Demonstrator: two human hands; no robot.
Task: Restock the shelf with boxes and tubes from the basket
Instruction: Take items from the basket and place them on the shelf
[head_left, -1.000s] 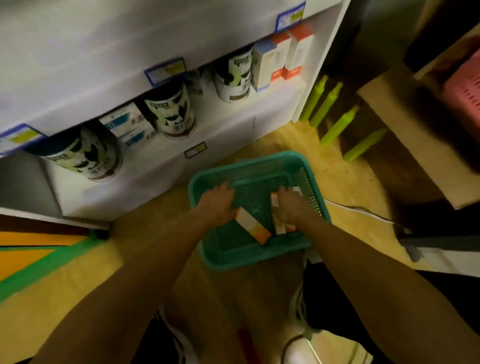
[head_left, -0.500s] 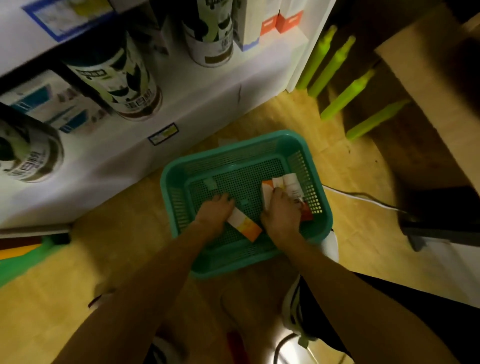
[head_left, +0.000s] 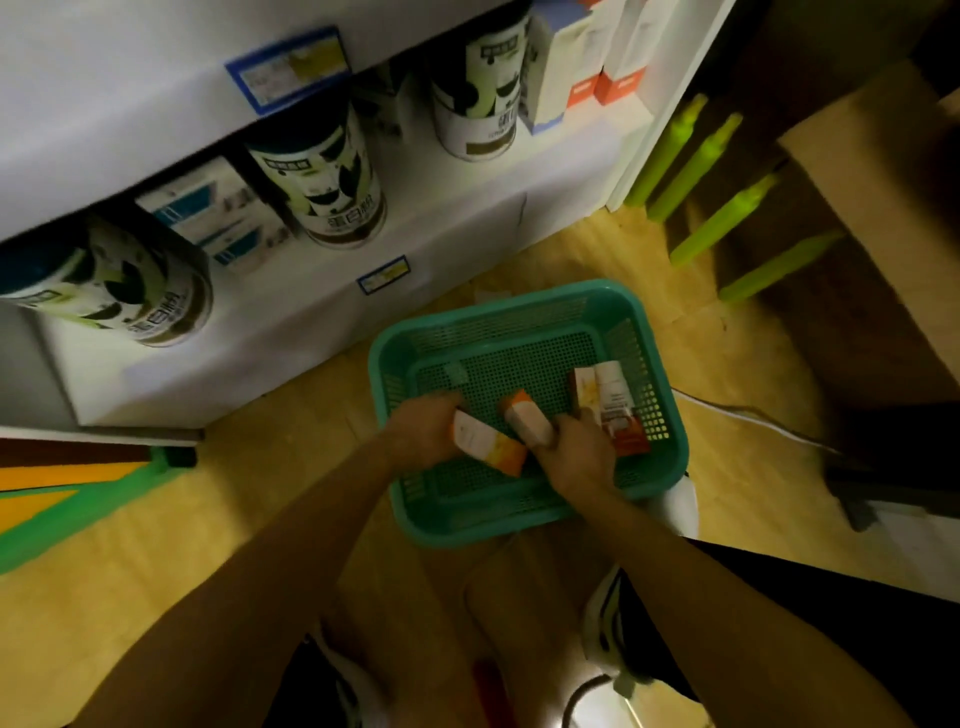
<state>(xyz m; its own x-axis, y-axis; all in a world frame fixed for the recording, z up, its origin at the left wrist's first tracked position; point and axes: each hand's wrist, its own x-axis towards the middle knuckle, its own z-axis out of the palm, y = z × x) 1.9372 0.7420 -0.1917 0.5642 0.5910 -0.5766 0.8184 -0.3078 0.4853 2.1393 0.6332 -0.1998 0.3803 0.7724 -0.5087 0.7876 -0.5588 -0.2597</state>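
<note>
A teal mesh basket (head_left: 524, 306) sits on the wooden floor in front of the white shelf (head_left: 467, 223). My left hand (head_left: 423, 431) grips a white and orange box (head_left: 488, 444) inside the basket. My right hand (head_left: 574, 452) grips a second white and orange box (head_left: 527, 421), tilted up off the basket floor. Two more boxes, orange and white (head_left: 610, 405), lie along the basket's right side, just beyond my right hand.
The shelf holds large patterned tins (head_left: 322, 176), blue and white boxes (head_left: 208, 213) and white and orange boxes (head_left: 587, 57). Green chair legs (head_left: 722, 218) and a wooden seat stand at right. A white cable (head_left: 753, 415) runs across the floor.
My right hand has lifted one box off the pile at the basket's right. My left hand has closed around its box. The view has tilted back up toward the shelf.
</note>
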